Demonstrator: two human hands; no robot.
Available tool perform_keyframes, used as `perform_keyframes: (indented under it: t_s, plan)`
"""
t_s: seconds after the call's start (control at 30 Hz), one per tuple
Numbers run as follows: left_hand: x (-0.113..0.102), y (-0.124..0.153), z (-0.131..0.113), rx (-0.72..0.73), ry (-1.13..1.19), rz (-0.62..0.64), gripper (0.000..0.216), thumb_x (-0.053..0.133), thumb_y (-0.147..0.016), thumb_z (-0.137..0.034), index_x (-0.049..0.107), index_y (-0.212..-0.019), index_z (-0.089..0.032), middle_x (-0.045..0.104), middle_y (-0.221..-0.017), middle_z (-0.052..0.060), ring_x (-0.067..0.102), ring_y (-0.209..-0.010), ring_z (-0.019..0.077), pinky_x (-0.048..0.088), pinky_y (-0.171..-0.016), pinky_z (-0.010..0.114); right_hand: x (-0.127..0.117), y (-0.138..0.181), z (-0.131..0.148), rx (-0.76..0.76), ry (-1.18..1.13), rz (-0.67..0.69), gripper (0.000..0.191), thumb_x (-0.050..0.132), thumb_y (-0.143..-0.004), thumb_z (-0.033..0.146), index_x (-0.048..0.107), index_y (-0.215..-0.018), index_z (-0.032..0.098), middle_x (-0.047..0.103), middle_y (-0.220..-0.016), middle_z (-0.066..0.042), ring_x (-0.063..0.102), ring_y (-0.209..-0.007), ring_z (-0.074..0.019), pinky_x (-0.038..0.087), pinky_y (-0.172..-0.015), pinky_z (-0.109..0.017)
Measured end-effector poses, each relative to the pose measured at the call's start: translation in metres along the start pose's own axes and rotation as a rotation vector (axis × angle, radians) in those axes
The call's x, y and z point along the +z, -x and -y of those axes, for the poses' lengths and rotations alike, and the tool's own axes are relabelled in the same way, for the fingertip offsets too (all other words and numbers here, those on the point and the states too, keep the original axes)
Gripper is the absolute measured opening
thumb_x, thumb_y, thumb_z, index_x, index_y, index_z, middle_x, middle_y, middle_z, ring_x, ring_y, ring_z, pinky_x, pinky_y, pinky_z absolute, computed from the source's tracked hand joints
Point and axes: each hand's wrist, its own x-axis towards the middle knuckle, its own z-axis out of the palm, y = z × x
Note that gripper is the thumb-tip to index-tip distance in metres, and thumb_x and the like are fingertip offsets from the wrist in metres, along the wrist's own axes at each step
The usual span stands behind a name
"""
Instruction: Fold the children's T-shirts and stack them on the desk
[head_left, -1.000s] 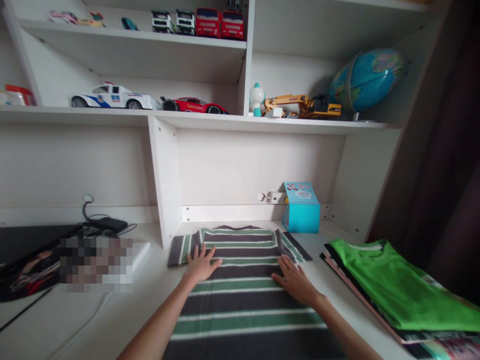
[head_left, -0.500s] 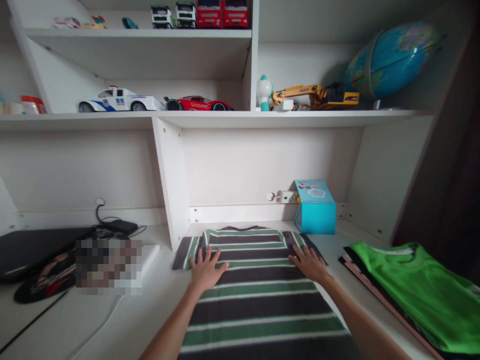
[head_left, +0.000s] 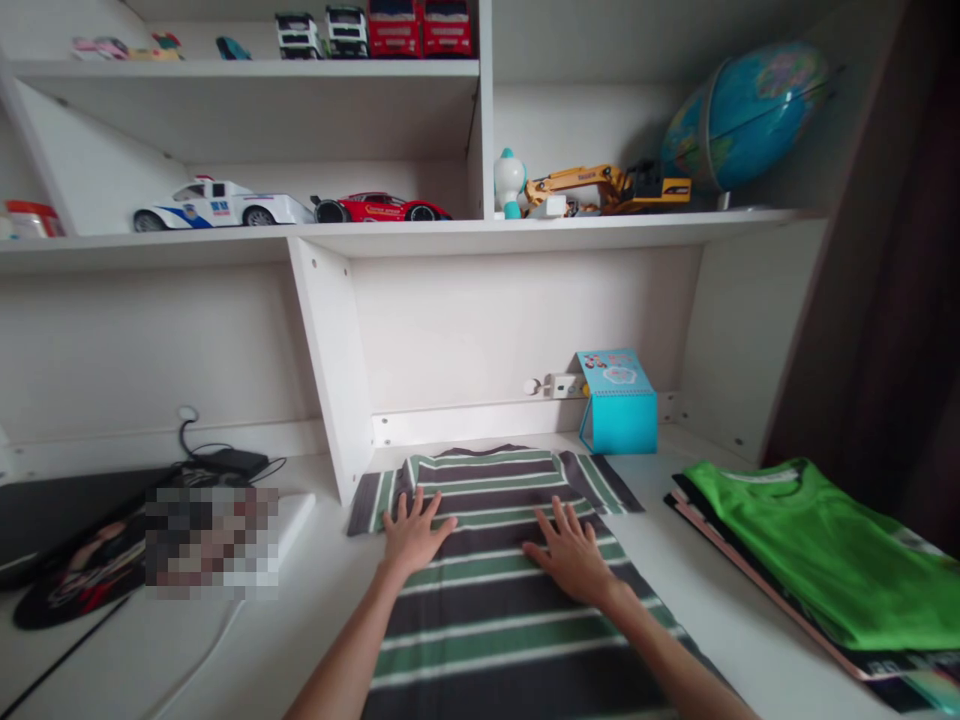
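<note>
A short-sleeved shirt (head_left: 487, 600) with green, dark grey and white stripes lies spread on the white desk, its collar end toward the back wall. My left hand (head_left: 417, 533) rests flat on the shirt's left side below the sleeve, fingers spread. On the right half of the chest, my right hand (head_left: 574, 555) lies with its fingers apart, also touching the cloth. Neither hand grips anything. The shirt's lower end runs out of view at the bottom.
Folded clothes with a green T-shirt (head_left: 832, 560) on top lie at the right. A blue desk calendar (head_left: 621, 420) stands behind the shirt. At left are a black laptop (head_left: 67, 510), cables and a power adapter (head_left: 234, 461). Shelves above hold toy vehicles and a globe (head_left: 765, 110).
My right hand has slid left and toward me across the shirt, from near the right sleeve onto the chest. My left hand stays in place on the cloth. The view has shifted slightly right.
</note>
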Motion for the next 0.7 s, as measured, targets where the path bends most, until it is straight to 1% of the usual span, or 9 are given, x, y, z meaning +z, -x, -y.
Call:
perform_keyframes:
  t_s: [0.1, 0.2, 0.27, 0.33, 0.43, 0.53, 0.63, 0.67, 0.7]
  plan:
    - [-0.001, 0.000, 0.001, 0.002, 0.001, -0.015, 0.078, 0.008, -0.075, -0.074, 0.019, -0.140, -0.032, 0.010, -0.148, 0.003, 0.005, -0.133, 0.0382, 0.011, -0.100, 0.061, 0.007, 0.012, 0.006, -0.006, -0.025, -0.016, 0.067, 0.021, -0.084, 0.060, 0.026, -0.139, 0.021, 0.023, -0.146, -0.011, 0.013, -0.134, -0.0297, 0.017, -0.104, -0.050]
    - [-0.005, 0.001, -0.002, 0.001, 0.003, -0.012, 0.076, 0.009, -0.077, -0.072, 0.024, -0.139, -0.030, 0.013, -0.148, 0.005, 0.007, -0.132, 0.0386, 0.013, -0.099, 0.062, 0.007, 0.013, 0.003, -0.005, -0.040, -0.026, 0.067, 0.022, -0.084, 0.061, 0.028, -0.138, 0.022, 0.025, -0.145, -0.009, 0.015, -0.134, -0.0293, 0.018, -0.104, -0.050]
    - [-0.012, 0.008, -0.011, -0.009, -0.001, 0.014, 0.071, 0.012, -0.081, -0.066, 0.027, -0.139, -0.027, 0.017, -0.147, 0.008, 0.009, -0.132, 0.0388, 0.014, -0.097, 0.064, 0.006, 0.012, 0.001, -0.009, -0.042, -0.033, 0.067, 0.023, -0.084, 0.061, 0.029, -0.138, 0.022, 0.025, -0.145, -0.009, 0.015, -0.134, -0.0290, 0.019, -0.103, -0.050]
    - [-0.021, 0.024, -0.026, 0.001, -0.010, 0.065, 0.065, 0.017, -0.084, -0.059, 0.030, -0.138, -0.024, 0.021, -0.145, 0.012, 0.013, -0.132, 0.0388, 0.016, -0.096, 0.065, 0.006, 0.011, 0.000, -0.009, -0.038, -0.033, 0.066, 0.024, -0.084, 0.060, 0.029, -0.138, 0.022, 0.025, -0.145, -0.009, 0.015, -0.134, -0.0285, 0.019, -0.103, -0.049]
    - [-0.037, 0.066, -0.057, 0.077, 0.016, 0.138, 0.062, 0.027, -0.084, -0.054, 0.033, -0.136, -0.021, 0.023, -0.144, 0.015, 0.018, -0.130, 0.0387, 0.018, -0.097, 0.063, 0.009, 0.010, -0.001, -0.007, -0.027, -0.033, 0.065, 0.025, -0.084, 0.059, 0.028, -0.138, 0.022, 0.026, -0.145, -0.010, 0.016, -0.134, -0.0279, 0.019, -0.103, -0.049]
    - [-0.046, 0.120, -0.081, 0.196, 0.097, 0.196, 0.062, 0.033, -0.083, -0.054, 0.029, -0.138, -0.024, 0.018, -0.146, 0.012, 0.014, -0.132, 0.0368, 0.020, -0.099, 0.059, 0.012, 0.010, -0.004, -0.011, -0.017, -0.036, 0.065, 0.026, -0.084, 0.059, 0.029, -0.138, 0.022, 0.027, -0.144, -0.010, 0.017, -0.134, -0.0280, 0.019, -0.103, -0.049]
    - [-0.039, 0.175, -0.084, 0.304, 0.156, 0.214, 0.061, 0.040, -0.082, -0.053, 0.029, -0.137, -0.031, 0.017, -0.146, 0.007, 0.012, -0.132, 0.0348, 0.020, -0.101, 0.058, 0.014, 0.010, -0.006, -0.020, -0.007, -0.033, 0.065, 0.028, -0.084, 0.058, 0.029, -0.138, 0.022, 0.027, -0.144, -0.009, 0.017, -0.133, -0.0280, 0.020, -0.103, -0.049]
    - [-0.032, 0.193, -0.080, 0.321, 0.173, 0.205, 0.058, 0.043, -0.082, -0.052, 0.031, -0.136, -0.033, 0.020, -0.146, 0.006, 0.015, -0.132, 0.0347, 0.021, -0.101, 0.058, 0.015, 0.010, -0.007, -0.025, -0.005, -0.033, 0.065, 0.028, -0.084, 0.058, 0.029, -0.138, 0.022, 0.027, -0.144, -0.009, 0.017, -0.133, -0.0281, 0.020, -0.102, -0.049]
    - [-0.023, 0.212, -0.074, 0.329, 0.200, 0.167, 0.055, 0.045, -0.082, -0.050, 0.035, -0.134, -0.035, 0.026, -0.144, 0.005, 0.020, -0.131, 0.0337, 0.024, -0.101, 0.057, 0.015, 0.010, -0.008, -0.029, -0.004, -0.035, 0.065, 0.029, -0.084, 0.058, 0.029, -0.138, 0.022, 0.027, -0.144, -0.009, 0.018, -0.133, -0.0281, 0.020, -0.102, -0.049]
